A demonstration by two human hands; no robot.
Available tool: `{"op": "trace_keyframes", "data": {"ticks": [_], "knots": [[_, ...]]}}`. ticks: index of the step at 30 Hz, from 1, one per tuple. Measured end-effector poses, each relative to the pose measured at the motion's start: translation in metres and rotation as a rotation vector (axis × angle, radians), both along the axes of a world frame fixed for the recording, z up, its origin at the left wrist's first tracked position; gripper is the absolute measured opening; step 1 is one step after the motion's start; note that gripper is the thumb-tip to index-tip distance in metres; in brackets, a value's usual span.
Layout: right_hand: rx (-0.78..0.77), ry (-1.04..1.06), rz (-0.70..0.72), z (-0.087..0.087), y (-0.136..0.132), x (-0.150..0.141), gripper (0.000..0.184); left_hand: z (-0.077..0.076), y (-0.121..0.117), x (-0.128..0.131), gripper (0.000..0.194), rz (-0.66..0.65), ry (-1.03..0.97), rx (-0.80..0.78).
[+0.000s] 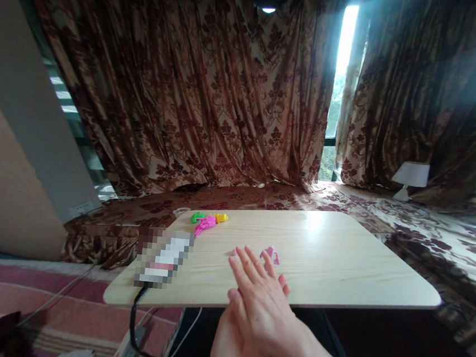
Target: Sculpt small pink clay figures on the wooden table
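Observation:
My right hand [265, 307] lies flat across my left hand [234, 341], palm against palm, above the near edge of the table. The right fingers are stretched out, pointing forward and left. Under them, the left hand is turned palm up, its thumb at the left and a few fingertips showing at the right. Whatever may lie between the palms is hidden. Just beyond the fingers, small pink pieces [271, 254] rest on the tabletop, partly covered by the right hand; their kind cannot be made out.
On the pale wooden table [339, 267], a cluster of pink, green and yellow plastic pieces [207, 221] lies far left. A blurred-out flat object [167, 258] with a black cable [133, 325] sits nearer. A power strip [124, 350] is below left; a white lamp [410, 175] stands far right.

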State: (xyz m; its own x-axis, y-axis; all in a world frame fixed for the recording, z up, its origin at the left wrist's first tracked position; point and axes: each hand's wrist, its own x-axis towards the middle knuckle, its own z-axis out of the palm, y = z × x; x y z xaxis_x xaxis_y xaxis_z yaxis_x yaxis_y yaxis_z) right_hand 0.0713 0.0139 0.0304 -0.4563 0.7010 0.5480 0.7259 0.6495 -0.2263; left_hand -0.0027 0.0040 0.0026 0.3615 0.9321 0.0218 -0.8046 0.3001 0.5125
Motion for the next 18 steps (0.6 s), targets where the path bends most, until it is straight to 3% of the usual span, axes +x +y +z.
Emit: {"op": "trace_keyframes", "data": {"ticks": [4, 8, 10, 14, 18], "knots": [[0.023, -0.04, 0.07, -0.007, -0.009, 0.017, 0.053, 0.007, 0.007, -0.024, 0.057, -0.169, -0.183, 0.13], [0.074, -0.083, 0.269, -0.012, -0.027, -0.001, 0.059, 0.003, 0.018, -0.018, 0.06, -0.047, -0.07, 0.071], [0.068, -0.052, 0.22, -0.008, -0.022, -0.008, 0.058, -0.003, 0.017, -0.006, 0.056, -0.066, -0.018, -0.023], [-0.015, -0.019, 0.043, 0.0, 0.0, 0.004, 0.049, -0.004, 0.005, -0.001, 0.054, -0.132, -0.083, 0.003], [-0.008, -0.074, 0.129, -0.011, -0.011, 0.018, 0.05, 0.004, 0.005, -0.021, 0.058, -0.142, -0.145, 0.063]]}}
